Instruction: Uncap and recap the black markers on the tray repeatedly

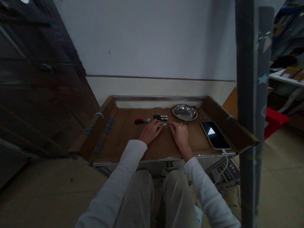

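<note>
2 beige trouser legs (pixel 140 201) and 2 white sleeves are nearest, below a table lined with brown cardboard (pixel 126 134). 2 bare hands are over the board, apart from each other, with a narrow gap between their fingertips. The left hand (pixel 150 131) is closed in a pinch on 1 slim silver rod (pixel 162 125), its tip pointing toward the other hand. The right hand (pixel 180 134) has its fingertips drawn together on 1 small dark piece (pixel 170 124), just beside the rod's tip; finer detail is too small to tell.

To the right lies 1 black-screened phone with a pale edge (pixel 215 134), face up, with 1 white cable (pixel 225 161) running from its near end over the table's edge.

Just beyond the left hand lie 2 groups: red and black cylinders with silver ends (pixel 142 120) at left, and black cylinders with silver ends (pixel 160 117) at right. Items within each group lie side by side; an exact count cannot be made.

Containers on the table: 1 round, shallow, polished metal dish (pixel 184 112), near the far edge, its shiny inner bottom visible.

Farther right, past 1 grey wrapped pillar (pixel 249 131), 1 person in dark clothing (pixel 286 61) is beside a white table bearing brown packages (pixel 291 72).
</note>
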`<state>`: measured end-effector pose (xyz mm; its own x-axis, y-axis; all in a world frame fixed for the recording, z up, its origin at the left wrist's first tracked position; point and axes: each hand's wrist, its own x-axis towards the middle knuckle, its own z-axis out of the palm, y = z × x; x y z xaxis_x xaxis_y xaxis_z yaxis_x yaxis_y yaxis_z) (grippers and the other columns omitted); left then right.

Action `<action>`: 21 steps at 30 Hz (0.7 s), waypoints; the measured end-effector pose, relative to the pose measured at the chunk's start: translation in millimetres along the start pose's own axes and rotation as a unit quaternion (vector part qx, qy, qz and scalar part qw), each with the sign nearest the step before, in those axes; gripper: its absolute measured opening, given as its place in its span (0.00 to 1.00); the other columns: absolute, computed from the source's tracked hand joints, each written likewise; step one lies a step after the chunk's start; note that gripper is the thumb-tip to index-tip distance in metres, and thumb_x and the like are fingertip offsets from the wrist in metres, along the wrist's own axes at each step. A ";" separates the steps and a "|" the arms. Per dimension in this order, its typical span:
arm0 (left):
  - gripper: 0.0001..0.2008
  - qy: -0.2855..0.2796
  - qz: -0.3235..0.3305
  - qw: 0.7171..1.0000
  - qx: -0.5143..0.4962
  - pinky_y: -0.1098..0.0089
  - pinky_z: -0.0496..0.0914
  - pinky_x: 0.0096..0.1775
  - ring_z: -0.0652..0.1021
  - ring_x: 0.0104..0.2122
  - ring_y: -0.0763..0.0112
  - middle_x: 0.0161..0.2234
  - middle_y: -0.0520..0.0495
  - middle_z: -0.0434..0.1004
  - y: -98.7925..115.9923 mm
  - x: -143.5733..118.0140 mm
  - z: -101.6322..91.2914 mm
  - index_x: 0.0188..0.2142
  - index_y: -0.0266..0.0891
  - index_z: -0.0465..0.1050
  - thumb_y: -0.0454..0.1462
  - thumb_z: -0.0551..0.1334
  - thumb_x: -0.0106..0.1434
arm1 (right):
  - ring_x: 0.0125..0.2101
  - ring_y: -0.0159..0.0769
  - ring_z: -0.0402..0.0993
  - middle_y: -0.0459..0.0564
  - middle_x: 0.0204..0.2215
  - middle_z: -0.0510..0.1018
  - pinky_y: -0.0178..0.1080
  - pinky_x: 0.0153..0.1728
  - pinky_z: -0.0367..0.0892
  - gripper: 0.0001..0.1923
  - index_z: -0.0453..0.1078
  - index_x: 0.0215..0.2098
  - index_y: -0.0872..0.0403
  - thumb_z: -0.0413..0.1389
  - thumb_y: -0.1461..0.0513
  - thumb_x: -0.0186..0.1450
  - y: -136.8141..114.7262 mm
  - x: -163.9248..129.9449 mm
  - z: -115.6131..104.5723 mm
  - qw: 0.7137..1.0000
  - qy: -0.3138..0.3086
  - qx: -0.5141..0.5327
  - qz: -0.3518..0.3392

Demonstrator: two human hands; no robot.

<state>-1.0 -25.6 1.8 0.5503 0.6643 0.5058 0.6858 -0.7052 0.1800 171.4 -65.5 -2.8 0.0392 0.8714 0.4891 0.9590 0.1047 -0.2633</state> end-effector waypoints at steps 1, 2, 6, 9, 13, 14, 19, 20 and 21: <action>0.12 0.002 0.001 1.000 0.001 0.64 0.67 0.49 0.73 0.43 0.66 0.43 0.44 0.69 -0.2 0.1 0.1 0.47 0.39 0.68 0.36 0.53 0.66 | 0.38 0.39 0.71 0.51 0.38 0.79 0.40 0.39 0.56 0.14 0.71 0.45 0.50 0.46 0.60 0.69 -0.1 0.0 0.2 1.000 0.003 0.002 -0.003; 0.12 0.003 0.003 1.000 0.001 0.64 0.67 0.49 0.73 0.43 0.66 0.43 0.44 0.69 -0.4 0.2 0.2 0.48 0.39 0.68 0.36 0.53 0.66 | 0.38 0.40 0.71 0.51 0.38 0.79 0.40 0.40 0.57 0.14 0.71 0.45 0.50 0.45 0.60 0.69 -0.3 0.0 0.3 1.000 0.006 0.006 -0.008; 0.13 0.005 0.019 1.000 -0.013 0.65 0.67 0.50 0.73 0.45 0.67 0.44 0.45 0.69 -0.9 -0.3 0.4 0.49 0.39 0.66 0.36 0.53 0.66 | 0.39 0.41 0.72 0.52 0.39 0.78 0.41 0.42 0.59 0.14 0.70 0.46 0.51 0.44 0.61 0.69 -2.1 0.3 -1.0 0.999 0.002 0.039 -0.037; 0.13 0.017 0.022 0.999 -0.021 0.66 0.67 0.50 0.73 0.45 0.67 0.45 0.45 0.70 -1.2 -1.2 -0.1 0.50 0.40 0.66 0.36 0.53 0.66 | 0.43 0.41 0.72 0.54 0.46 0.76 0.42 0.44 0.62 0.18 0.64 0.54 0.53 0.43 0.64 0.68 -4.3 0.0 -2.6 0.992 -0.009 0.108 -0.068; 0.12 0.043 -0.010 0.999 0.007 0.66 0.67 0.48 0.73 0.43 0.66 0.44 0.44 0.71 -0.2 -2.2 -3.7 0.48 0.39 0.67 0.37 0.52 0.67 | 0.55 0.38 0.65 0.53 0.60 0.62 0.42 0.52 0.63 0.35 0.36 0.67 0.53 0.45 0.66 0.64 -8.7 -1.6 -3.5 0.962 -0.028 0.235 -0.140; 0.12 0.054 -0.023 0.998 0.020 0.65 0.67 0.48 0.73 0.43 0.66 0.44 0.44 0.72 0.3 -2.4 -5.3 0.47 0.39 0.68 0.37 0.52 0.67 | 0.57 0.38 0.62 0.52 0.61 0.59 0.42 0.53 0.62 0.37 0.32 0.67 0.53 0.45 0.66 0.64 -9.5 -1.8 -3.3 0.956 -0.029 0.251 -0.147; 0.14 0.115 -0.126 0.982 0.082 0.61 0.63 0.49 0.72 0.43 0.62 0.42 0.43 0.73 0.7 -5.0 -13.8 0.48 0.40 0.68 0.39 0.49 0.68 | 0.60 0.35 0.57 0.53 0.62 0.58 0.43 0.58 0.58 0.34 0.36 0.67 0.55 0.42 0.67 0.64 -6.1 0.5 2.3 0.960 -0.007 0.241 -0.142; 0.14 0.120 -0.153 0.977 0.092 0.60 0.63 0.49 0.71 0.42 0.62 0.41 0.43 0.73 0.0 -6.4 -15.0 0.47 0.40 0.69 0.39 0.49 0.68 | 0.60 0.36 0.57 0.54 0.61 0.59 0.43 0.58 0.57 0.32 0.40 0.66 0.56 0.42 0.67 0.64 -4.2 1.7 4.3 0.965 -0.001 0.223 -0.136; 0.14 0.121 -0.178 0.971 0.103 0.60 0.63 0.49 0.71 0.42 0.61 0.41 0.42 0.73 -0.8 -8.0 -15.7 0.47 0.39 0.69 0.39 0.49 0.68 | 0.59 0.37 0.58 0.55 0.60 0.61 0.44 0.58 0.57 0.30 0.45 0.65 0.56 0.42 0.68 0.64 -2.4 3.0 6.4 0.971 0.001 0.200 -0.130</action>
<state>-13.5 -34.2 10.8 0.1503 0.7614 0.6306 0.9064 -0.3608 0.2197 167.4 -60.0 -6.1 -0.1886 0.7893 0.5844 0.7506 0.4995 -0.4325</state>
